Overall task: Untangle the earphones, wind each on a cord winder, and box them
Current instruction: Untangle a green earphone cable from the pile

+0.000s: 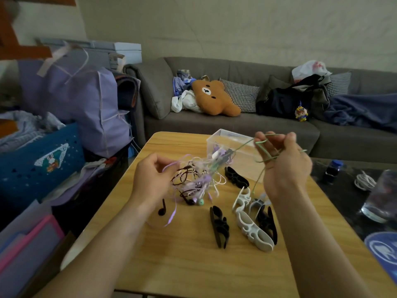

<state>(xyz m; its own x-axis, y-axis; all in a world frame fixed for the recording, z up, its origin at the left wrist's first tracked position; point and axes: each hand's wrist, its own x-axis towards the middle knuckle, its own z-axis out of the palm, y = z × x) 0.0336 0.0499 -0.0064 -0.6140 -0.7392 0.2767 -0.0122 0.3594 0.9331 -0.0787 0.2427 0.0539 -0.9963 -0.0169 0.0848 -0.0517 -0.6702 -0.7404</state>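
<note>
A tangle of earphones (196,179) in purple, white, black and green cords hangs just above the wooden table (182,254). My left hand (150,175) grips the tangle at its left side. My right hand (283,166) is raised to the right and holds a green cord (261,154) looped round its fingers; the cord runs back into the tangle. Black cord winders (219,226) (236,176) and white cord winders (251,230) lie on the table below my right hand. A clear plastic box (227,145) stands open behind the tangle.
A grey sofa (236,123) with a bear cushion, pillows and bags runs along the back. Purple bags and a blue basket (40,166) stand at the left. On a dark table at the right are a glass jar (382,196), a white coiled cable and a small bottle.
</note>
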